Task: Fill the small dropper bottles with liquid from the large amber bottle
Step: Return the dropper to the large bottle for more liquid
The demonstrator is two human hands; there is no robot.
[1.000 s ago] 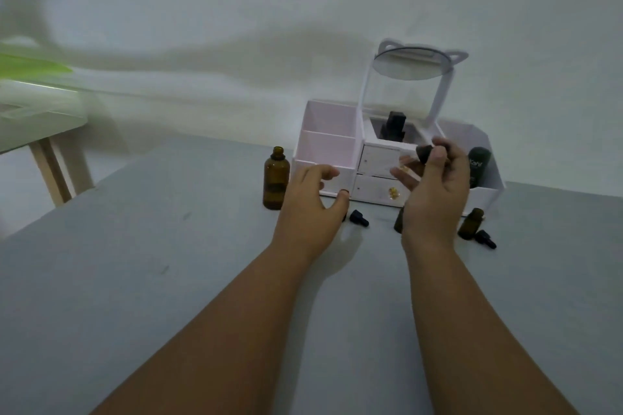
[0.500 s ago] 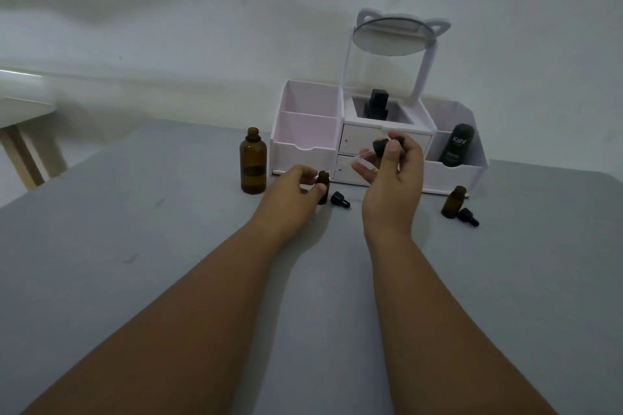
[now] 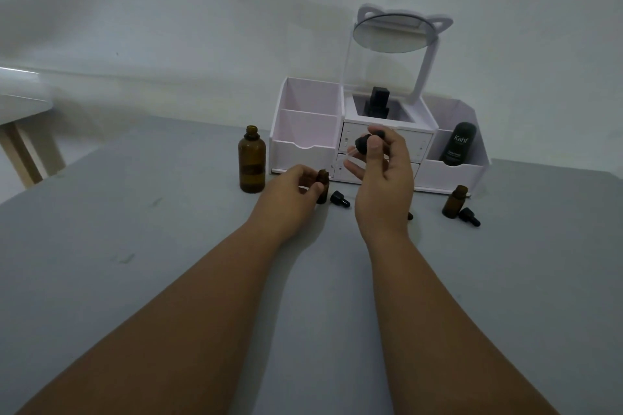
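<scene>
Left hand point(image 3: 290, 190) pinches a small dropper bottle point(image 3: 323, 186) upright on the desk point(image 3: 135, 246), grip closed round it. Right hand point(image 3: 381, 175) hovers above, fingers clamped on a black dropper cap point(image 3: 365, 142). One large amber bottle point(image 3: 251, 163) stands left, uncapped. Two small bottles clearly visible, perhaps a third behind the right wrist; two loose caps lie nearby.

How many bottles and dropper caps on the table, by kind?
Large amber bottle: 1
Small amber dropper bottles: 2, one in the left hand, one standing right
Black dropper caps: 3, two lying on the table, one in the right hand
Total: 6
</scene>
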